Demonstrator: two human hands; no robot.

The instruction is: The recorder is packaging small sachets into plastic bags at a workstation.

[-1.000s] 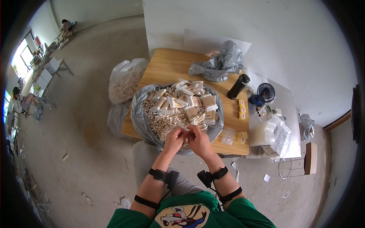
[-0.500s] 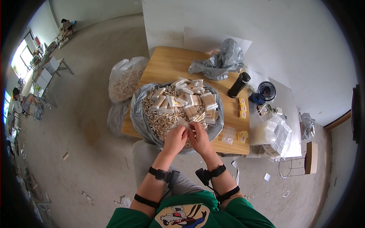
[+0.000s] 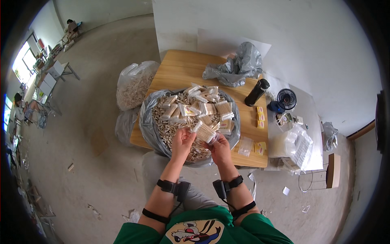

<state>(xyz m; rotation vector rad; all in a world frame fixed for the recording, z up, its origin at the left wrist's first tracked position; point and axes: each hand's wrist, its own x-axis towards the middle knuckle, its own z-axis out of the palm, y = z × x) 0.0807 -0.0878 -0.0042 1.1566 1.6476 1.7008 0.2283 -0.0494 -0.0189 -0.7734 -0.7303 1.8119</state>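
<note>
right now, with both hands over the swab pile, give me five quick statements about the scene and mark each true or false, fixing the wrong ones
1. The left hand and right hand are both at a clear packet. True.
2. The packet is empty. False: a row of swabs shows in it.
3. The black bottle stands on the wooden table. True.
4. The fan is to the left of the bottle. False: it is to the bottle's right.
5. A translucent bag is beside the table's left edge. True.
</note>
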